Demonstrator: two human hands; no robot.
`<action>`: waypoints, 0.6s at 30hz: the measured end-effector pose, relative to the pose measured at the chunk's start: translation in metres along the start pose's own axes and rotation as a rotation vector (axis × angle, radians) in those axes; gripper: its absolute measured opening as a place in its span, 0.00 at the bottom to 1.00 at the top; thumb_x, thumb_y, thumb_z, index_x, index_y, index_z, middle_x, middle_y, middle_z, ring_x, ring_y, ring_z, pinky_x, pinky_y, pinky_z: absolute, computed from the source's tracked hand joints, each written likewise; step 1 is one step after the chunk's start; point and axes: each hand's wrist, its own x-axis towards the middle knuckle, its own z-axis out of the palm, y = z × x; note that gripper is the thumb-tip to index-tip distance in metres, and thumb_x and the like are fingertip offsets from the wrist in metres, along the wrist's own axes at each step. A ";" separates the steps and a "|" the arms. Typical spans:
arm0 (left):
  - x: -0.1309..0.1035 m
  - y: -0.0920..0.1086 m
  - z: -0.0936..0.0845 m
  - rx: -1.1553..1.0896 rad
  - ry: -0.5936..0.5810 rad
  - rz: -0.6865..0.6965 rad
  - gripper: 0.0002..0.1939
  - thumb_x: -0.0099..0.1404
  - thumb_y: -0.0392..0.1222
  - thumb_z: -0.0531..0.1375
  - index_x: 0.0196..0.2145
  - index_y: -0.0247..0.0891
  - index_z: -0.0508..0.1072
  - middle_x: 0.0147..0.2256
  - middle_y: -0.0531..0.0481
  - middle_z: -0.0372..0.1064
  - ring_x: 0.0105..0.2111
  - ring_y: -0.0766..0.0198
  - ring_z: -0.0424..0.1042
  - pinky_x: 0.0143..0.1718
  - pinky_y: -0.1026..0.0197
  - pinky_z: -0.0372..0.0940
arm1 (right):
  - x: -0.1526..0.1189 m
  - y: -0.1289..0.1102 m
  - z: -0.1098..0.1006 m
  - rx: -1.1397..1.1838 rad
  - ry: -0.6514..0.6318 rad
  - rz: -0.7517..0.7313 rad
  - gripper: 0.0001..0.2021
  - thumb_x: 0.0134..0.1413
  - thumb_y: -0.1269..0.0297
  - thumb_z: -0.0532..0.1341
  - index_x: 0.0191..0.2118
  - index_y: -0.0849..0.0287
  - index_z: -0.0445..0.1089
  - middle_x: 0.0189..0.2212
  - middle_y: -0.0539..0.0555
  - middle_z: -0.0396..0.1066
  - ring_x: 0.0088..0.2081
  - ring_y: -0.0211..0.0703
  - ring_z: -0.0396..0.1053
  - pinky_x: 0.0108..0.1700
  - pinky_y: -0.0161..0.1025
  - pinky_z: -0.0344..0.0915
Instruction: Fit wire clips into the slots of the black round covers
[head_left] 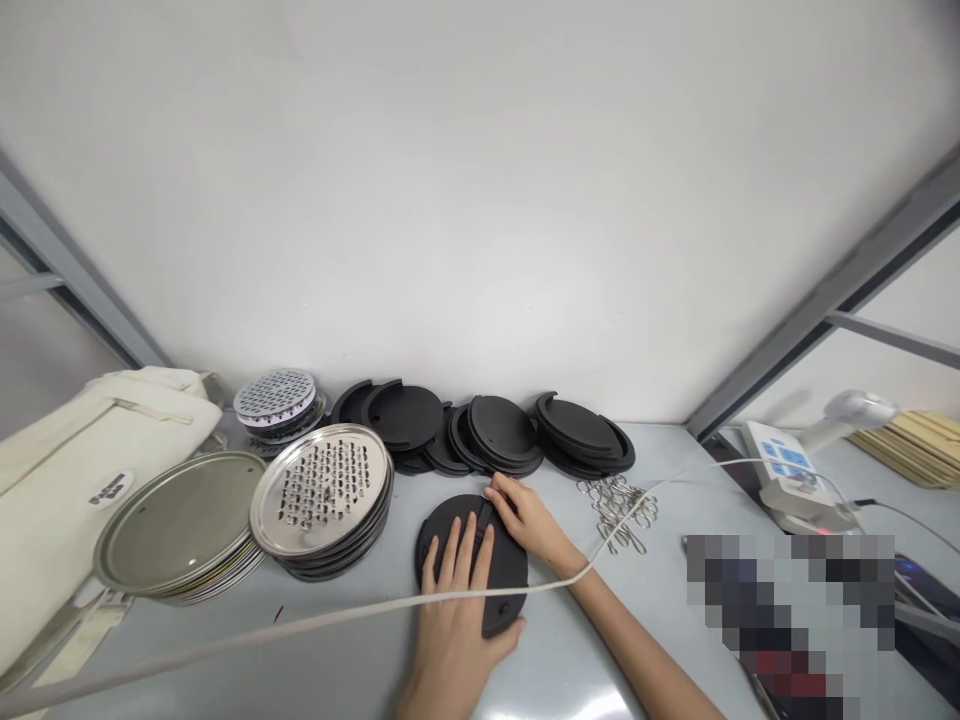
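Note:
A round black plastic disc (510, 560) lies on the grey table in front of me. My left hand (457, 600) rests flat across it, fingers spread, the thumb beside its lower right edge. At the disc's upper right edge, my right hand (521, 515) has thumb and index finger pinched by a narrow raised strip; what lies between the fingertips is hidden. Just behind stand stacks of similar black discs (501, 428). Left of my hands is a stack topped by a round metal grater plate (322, 490). To the right lies a pile of metal wire clips (619, 510).
A white cable (352, 615) crosses in front of my hands. On the left are olive round plates (184, 525), white grater discs (276, 398) and a cream bag (82, 480). A white device with blue buttons (784, 465) stands right, near a pixelated area. A wall rises behind.

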 end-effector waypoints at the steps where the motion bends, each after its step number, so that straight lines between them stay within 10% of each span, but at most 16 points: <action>1: 0.000 0.000 0.000 -0.001 -0.003 0.000 0.41 0.54 0.57 0.61 0.62 0.39 0.57 0.62 0.43 0.52 0.59 0.47 0.55 0.58 0.45 0.49 | 0.000 0.000 0.000 0.005 -0.004 0.003 0.11 0.64 0.64 0.47 0.29 0.56 0.54 0.26 0.49 0.60 0.30 0.40 0.60 0.33 0.35 0.57; 18: 0.001 0.001 0.000 0.000 -0.011 -0.001 0.41 0.54 0.58 0.61 0.62 0.39 0.56 0.62 0.43 0.51 0.59 0.47 0.55 0.58 0.45 0.50 | 0.000 -0.001 -0.001 -0.001 -0.010 0.004 0.12 0.65 0.63 0.46 0.29 0.55 0.56 0.25 0.49 0.62 0.29 0.40 0.61 0.33 0.35 0.58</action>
